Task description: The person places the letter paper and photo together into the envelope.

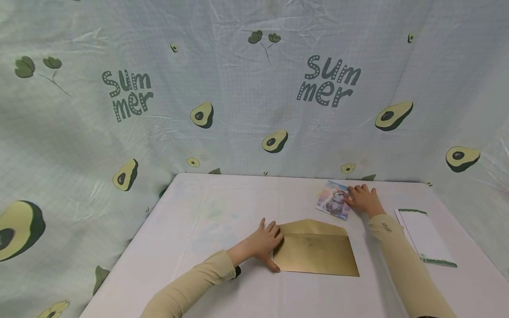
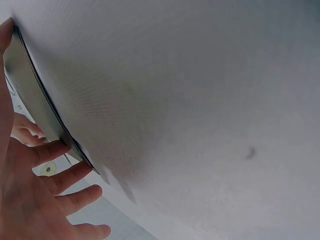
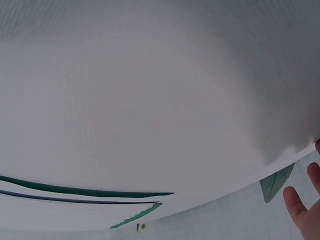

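Note:
A gold envelope (image 1: pixel 316 254) lies on the table with its pointed flap spread out on the far side. My left hand (image 1: pixel 263 244) rests at its left short edge, thumb by the near corner and fingers spread near the far one. In the left wrist view the envelope (image 2: pixel 37 95) runs between thumb and fingertips. Farther back lies a card (image 1: pixel 334 201) with a kitten picture. My right hand (image 1: pixel 363 201) touches the card's right edge, fingers extended; the right wrist view catches only some fingers (image 3: pixel 296 202), without the card.
Right of the right forearm lies a white sheet or pad (image 1: pixel 427 236) with green-edged ends. The white table (image 1: pixel 222 198) meets a hanging cloth (image 1: pixel 238 88) printed with avocados and "summer" along its back and sides.

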`<state>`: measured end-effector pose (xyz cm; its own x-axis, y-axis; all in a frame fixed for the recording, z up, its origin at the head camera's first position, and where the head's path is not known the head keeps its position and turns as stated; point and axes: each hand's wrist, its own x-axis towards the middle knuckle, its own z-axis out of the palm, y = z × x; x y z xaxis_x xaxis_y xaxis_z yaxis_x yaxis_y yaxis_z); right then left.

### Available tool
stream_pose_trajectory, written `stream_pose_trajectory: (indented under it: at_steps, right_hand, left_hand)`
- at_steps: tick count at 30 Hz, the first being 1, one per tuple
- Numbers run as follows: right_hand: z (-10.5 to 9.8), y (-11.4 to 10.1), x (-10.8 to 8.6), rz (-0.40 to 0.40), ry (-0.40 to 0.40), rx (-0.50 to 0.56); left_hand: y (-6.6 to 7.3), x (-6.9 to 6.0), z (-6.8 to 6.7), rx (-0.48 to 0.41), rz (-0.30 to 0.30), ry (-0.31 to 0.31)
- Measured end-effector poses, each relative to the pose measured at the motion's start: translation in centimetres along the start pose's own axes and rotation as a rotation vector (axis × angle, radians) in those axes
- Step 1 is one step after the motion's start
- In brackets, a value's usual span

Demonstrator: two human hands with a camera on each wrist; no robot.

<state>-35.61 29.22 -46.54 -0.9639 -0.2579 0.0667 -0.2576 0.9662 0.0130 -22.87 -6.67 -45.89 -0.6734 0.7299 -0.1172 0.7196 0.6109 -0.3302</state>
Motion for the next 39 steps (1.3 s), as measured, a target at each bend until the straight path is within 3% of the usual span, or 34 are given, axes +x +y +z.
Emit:
stream_pose_trajectory:
  at_steps: [16, 31, 39]
  right_hand:
    - [0.48, 0.59, 0.25, 0.029, 0.003, -0.020]
    - [0.44, 0.35, 0.25, 0.052, 0.162, 0.037]
    - [0.42, 0.48, 0.15, 0.065, 0.236, 0.131]
  left_hand:
    - [0.06, -0.08, -0.04, 0.006, 0.008, 0.000]
    - [0.02, -0.15, -0.10, -0.011, 0.008, -0.001]
    - [0.02, -0.04, 0.18, -0.022, 0.007, 0.000]
